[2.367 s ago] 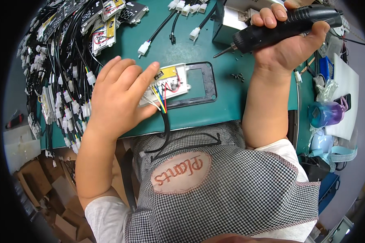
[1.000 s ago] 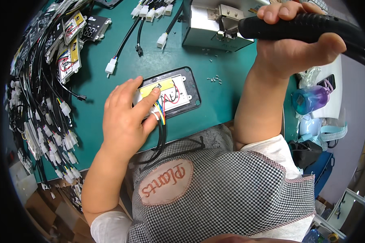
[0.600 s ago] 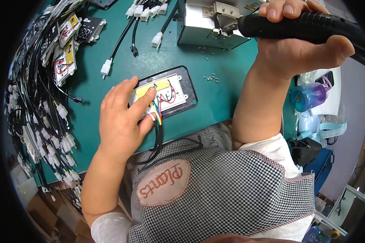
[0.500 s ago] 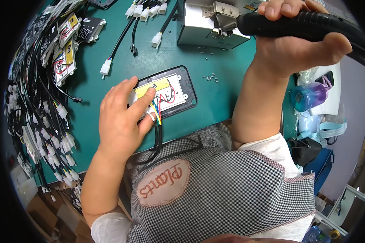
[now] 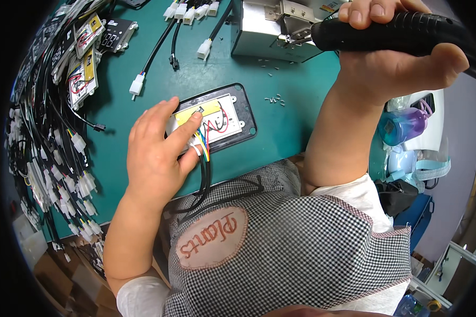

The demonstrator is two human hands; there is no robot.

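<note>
My right hand [image 5: 378, 58] grips a black electric screwdriver [image 5: 375, 35] held level at the upper right. Its nose is at the metal pick-up part of a silver screw feeder [image 5: 272, 39]; the bit is hard to make out. My left hand [image 5: 158, 148] lies over the left side of a black plastic panel frame [image 5: 246, 111], holding it against the table. In that frame sits a white circuit board [image 5: 232, 119] with a yellow strip. My index fingertip presses on the strip, and my thumb is beside the coloured wires [image 5: 203, 143] and black cable.
Loose small screws [image 5: 275, 100] lie on the green table [image 5: 280, 137]. White-plugged cables [image 5: 137, 84] spread along the back. At left is a heap of boards [image 5: 84, 79] and black cables with white connectors [image 5: 63, 185]. A blue-purple cup [image 5: 402, 127] stands at right.
My right hand and the screwdriver have shifted slightly right and nearer me. My left hand and the panel frame stay nearly in place.
</note>
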